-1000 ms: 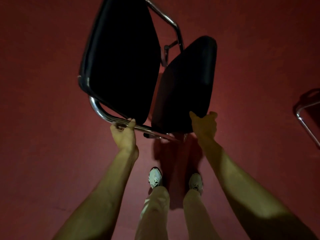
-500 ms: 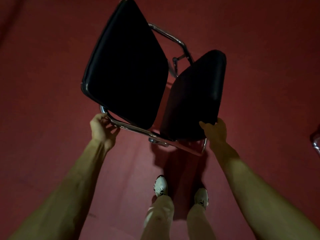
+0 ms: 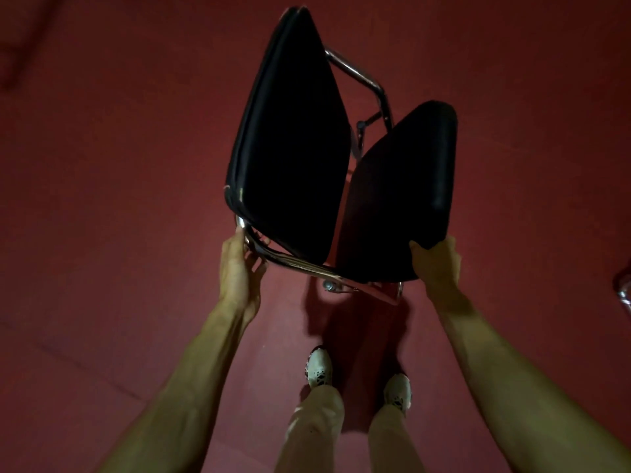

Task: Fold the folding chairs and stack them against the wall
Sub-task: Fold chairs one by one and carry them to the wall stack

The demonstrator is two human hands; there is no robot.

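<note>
A folding chair (image 3: 290, 148) with two black padded panels and a chrome tube frame stands in front of me, seen from above. The two panels lean toward each other in a narrow V. My left hand (image 3: 239, 264) grips the chrome tube at the near left corner of the frame. My right hand (image 3: 435, 264) holds the near edge of the right black panel (image 3: 399, 192), thumb on top. A chrome crossbar (image 3: 358, 71) shows behind the panels.
The floor (image 3: 119, 199) is dark red all round. My two legs and white shoes (image 3: 319, 367) stand just behind the chair. A bit of chrome tube from another chair (image 3: 623, 291) shows at the right edge.
The two black panels have swung closer together into a narrower V. My left hand slid left along the chrome tube to the corner. The other chair has slipped toward the right edge.
</note>
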